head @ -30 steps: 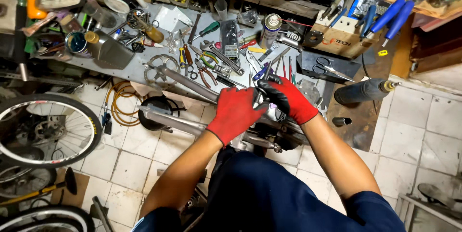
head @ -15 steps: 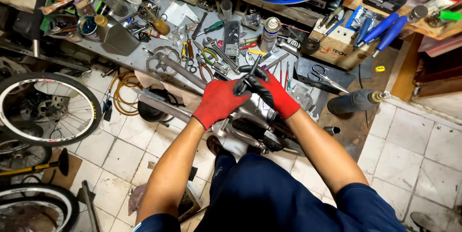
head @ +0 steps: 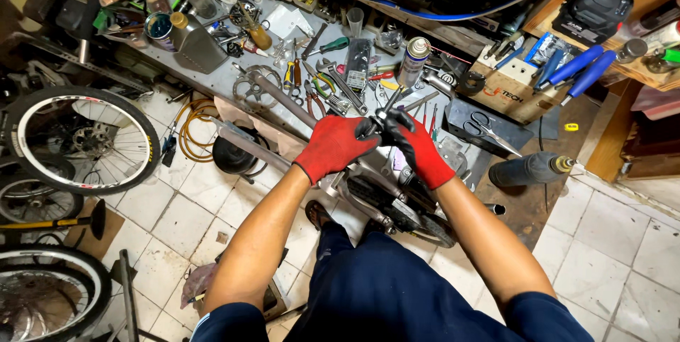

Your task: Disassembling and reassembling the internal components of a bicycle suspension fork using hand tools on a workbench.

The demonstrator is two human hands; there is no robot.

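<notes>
This is a bicycle repair workshop. A long workbench (head: 212, 76) is strewn with wrenches (head: 343, 83), pliers (head: 294, 76), screwdrivers (head: 329, 46) and a spray can (head: 413, 60). Spoked bicycle wheels (head: 78, 140) lean on the tiled floor (head: 623, 243), and blue-handled tools (head: 577, 73) hang from a wooden shelf (head: 609, 65).

Your grey workbench (head: 212, 76) carries scattered pliers (head: 292, 76), a green-handled screwdriver (head: 331, 46), an aerosol can (head: 413, 60), scissors (head: 484, 127) and what appears to be a crank arm (head: 273, 94). The tiled floor (head: 623, 243) supports a coiled hose (head: 195, 126).
</notes>
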